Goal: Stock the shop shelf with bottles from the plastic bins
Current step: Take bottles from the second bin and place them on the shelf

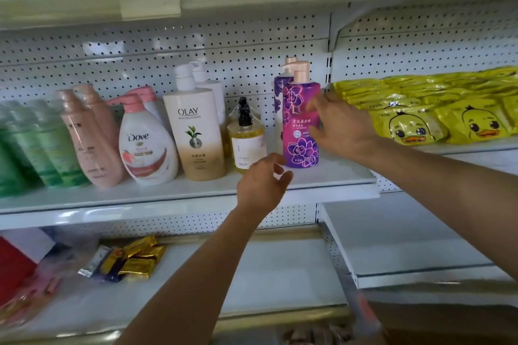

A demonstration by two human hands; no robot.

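A purple pump bottle (300,131) with a flower print stands upright on the white middle shelf (330,176), in front of a second purple bottle. My right hand (343,127) is beside its right side with fingers spread and loosely bent; whether they touch the bottle is unclear. My left hand (262,185) hovers just below and left of the bottle's base, fingers relaxed, holding nothing. To the left stand a small amber bottle (246,140), an Olay bottle (197,131), a Dove bottle (145,145), pink bottles (89,137) and green bottles (36,148).
Yellow duck-print packs (437,112) fill the shelf on the right. Gold-wrapped packets (131,260) and a red box (14,266) lie on the lower shelf. Another shelf board (168,0) hangs overhead. No plastic bins are in view.
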